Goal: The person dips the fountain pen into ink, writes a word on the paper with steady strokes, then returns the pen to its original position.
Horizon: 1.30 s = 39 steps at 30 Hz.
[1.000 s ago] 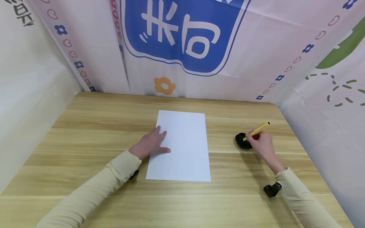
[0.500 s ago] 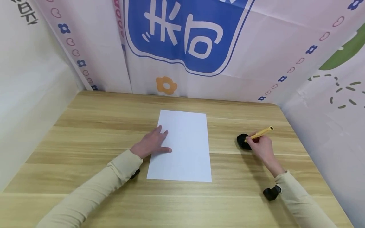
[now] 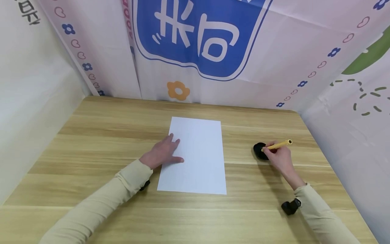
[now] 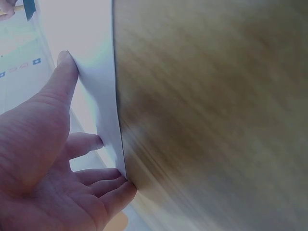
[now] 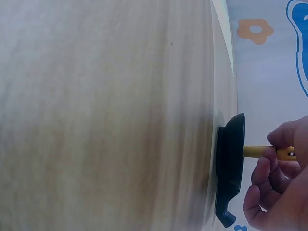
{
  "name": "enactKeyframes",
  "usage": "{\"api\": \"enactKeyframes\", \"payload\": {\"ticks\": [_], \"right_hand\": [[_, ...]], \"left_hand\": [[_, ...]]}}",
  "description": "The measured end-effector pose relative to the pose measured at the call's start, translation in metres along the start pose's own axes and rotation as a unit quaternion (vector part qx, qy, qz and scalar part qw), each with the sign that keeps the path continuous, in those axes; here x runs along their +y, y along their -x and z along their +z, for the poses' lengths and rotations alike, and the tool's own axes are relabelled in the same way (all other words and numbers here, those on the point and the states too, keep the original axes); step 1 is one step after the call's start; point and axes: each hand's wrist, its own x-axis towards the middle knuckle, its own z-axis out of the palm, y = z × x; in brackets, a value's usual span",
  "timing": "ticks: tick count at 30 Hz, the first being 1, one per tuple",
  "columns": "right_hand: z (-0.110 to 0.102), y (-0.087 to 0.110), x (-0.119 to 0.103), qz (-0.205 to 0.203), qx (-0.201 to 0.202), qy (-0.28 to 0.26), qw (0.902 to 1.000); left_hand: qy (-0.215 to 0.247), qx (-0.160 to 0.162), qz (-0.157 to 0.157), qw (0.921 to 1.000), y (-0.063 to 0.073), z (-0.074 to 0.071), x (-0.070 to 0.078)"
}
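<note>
A white sheet of paper (image 3: 202,156) lies on the wooden table in front of me. My left hand (image 3: 161,152) rests on its left edge with spread fingers; in the left wrist view, the thumb and fingertips of that hand (image 4: 43,144) sit along the paper's edge (image 4: 94,43). To the right, my right hand (image 3: 281,159) pinches a yellow writing brush (image 3: 280,144) by its shaft. Its lower end is at a small black dish (image 3: 258,151), and the tip is hidden there. The right wrist view has the brush (image 5: 252,151) meeting the dark dish (image 5: 232,161) from above.
Bare wood of the table (image 3: 195,220) stretches around the paper. A printed cloth (image 3: 259,91) hangs along the back edge, with pale walls at left and right. A black wrist device (image 3: 290,206) hangs below the right sleeve.
The brush's upper end has swung down toward me and slightly right, so the shaft leans lower, while its lower end stays at the dish. The left hand keeps its place on the paper.
</note>
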Motion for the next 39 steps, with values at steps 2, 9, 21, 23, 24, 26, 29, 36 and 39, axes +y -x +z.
{"api": "enactKeyframes", "payload": {"ticks": [2,9,21,23,24,26,29,36,39], "right_hand": [[-0.001,0.0,-0.001,-0.007,0.0,-0.002,1.0],[-0.005,-0.002,-0.006,-0.026,0.019,-0.006,0.9995],[-0.007,0.001,-0.004,-0.016,0.022,-0.019,0.9995],[-0.007,0.003,-0.004,-0.017,0.025,-0.023,0.9993],[-0.007,0.003,-0.004,-0.019,0.027,-0.025,0.9991],[-0.007,0.004,-0.004,-0.022,0.031,-0.028,0.9989],[-0.006,0.005,-0.003,-0.028,0.039,-0.03,0.9984],[-0.004,0.007,0.001,-0.049,0.051,-0.042,0.9966],[-0.004,0.006,0.002,-0.052,0.058,-0.046,0.9959]], "left_hand": [[0.003,0.003,0.001,1.0,0.001,-0.001,0.0],[-0.005,0.011,0.01,0.9999,0.001,-0.001,-0.002],[-0.025,-0.027,0.009,0.9993,0.003,0.008,-0.006],[-0.032,-0.028,0.005,0.9991,0.004,0.009,-0.007],[-0.035,-0.031,0.001,0.9989,0.004,0.009,-0.007],[-0.035,-0.038,-0.004,0.9987,0.005,0.008,-0.007],[-0.026,-0.05,0.0,0.9984,0.005,0.006,-0.009],[-0.008,-0.062,0.022,0.9978,0.011,-0.002,-0.019],[-0.013,-0.064,0.026,0.9975,0.015,-0.005,-0.021]]}}
